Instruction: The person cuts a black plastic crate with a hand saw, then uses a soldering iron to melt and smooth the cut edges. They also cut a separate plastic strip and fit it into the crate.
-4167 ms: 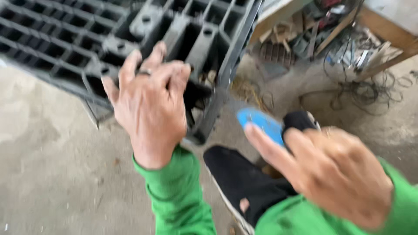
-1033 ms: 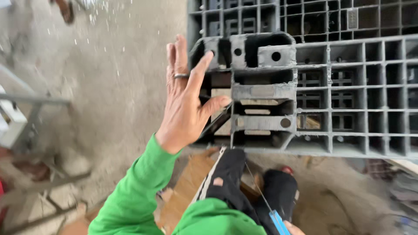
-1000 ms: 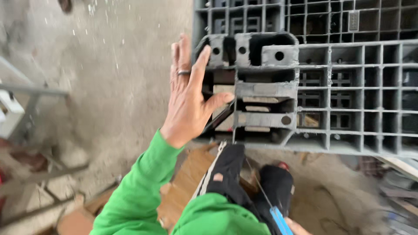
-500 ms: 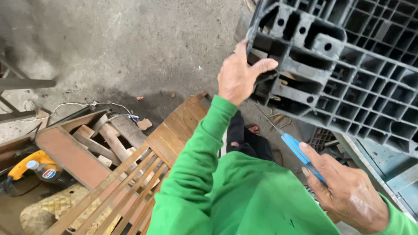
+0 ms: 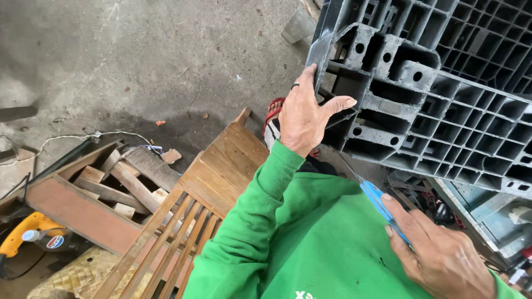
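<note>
A dark grey plastic pallet [image 5: 443, 111] stands tilted at the upper right, its ribbed underside facing me. My left hand [image 5: 307, 116], ring on one finger, grips its near corner, fingers along the edge and thumb hooked into a cavity. My right hand [image 5: 438, 254], low at the right, holds a blue-handled tool [image 5: 379, 202]. Its thin blade points up toward the pallet's lower edge. Both arms are in green sleeves.
Below my left arm stands a slatted wooden frame [image 5: 216, 177]. A wooden box of scrap pieces [image 5: 105, 182] lies to its left, with a yellow power tool [image 5: 27, 235] and a white cable [image 5: 66, 138] nearby. A foot in a red sandal [image 5: 271, 119] rests on the concrete floor [image 5: 166, 55].
My left hand went from flat against the pallet's underside to gripping its corner. The pallet now sits tilted at the upper right, and my right hand with the blue tool has risen into view.
</note>
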